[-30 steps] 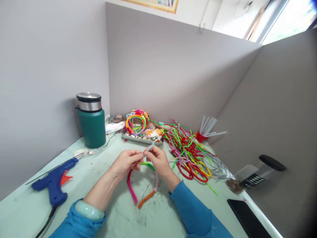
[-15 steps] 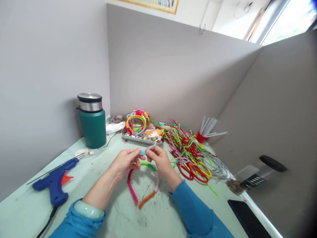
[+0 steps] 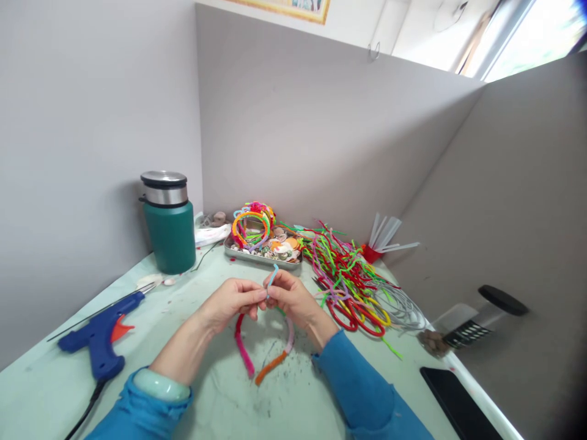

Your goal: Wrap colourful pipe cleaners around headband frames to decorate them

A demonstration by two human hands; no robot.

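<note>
Between my fingertips is a light blue pipe cleaner (image 3: 274, 274), its free end sticking up above the right fingers. My left hand (image 3: 236, 300) pinches its lower part, which the fingers mostly hide. Pressed close against it, my right hand (image 3: 291, 296) pinches the same piece. Below the hands a headband wrapped in coloured pipe cleaner (image 3: 271, 367) lies on the table, pink on the left, orange and lilac on the right. My hands cover its top.
A blue glue gun (image 3: 101, 338) and a green flask (image 3: 169, 235) stand at left. Behind are a metal tray (image 3: 263, 258) of shells and wrapped rings, and a pipe cleaner heap (image 3: 337, 263). Red-handled scissors (image 3: 362, 319), a jar (image 3: 438, 342) and a black phone (image 3: 454, 400) are at right.
My hands have come together, and the blue pipe cleaner's free end now points more upright. Less of its lower part shows between the fingers.
</note>
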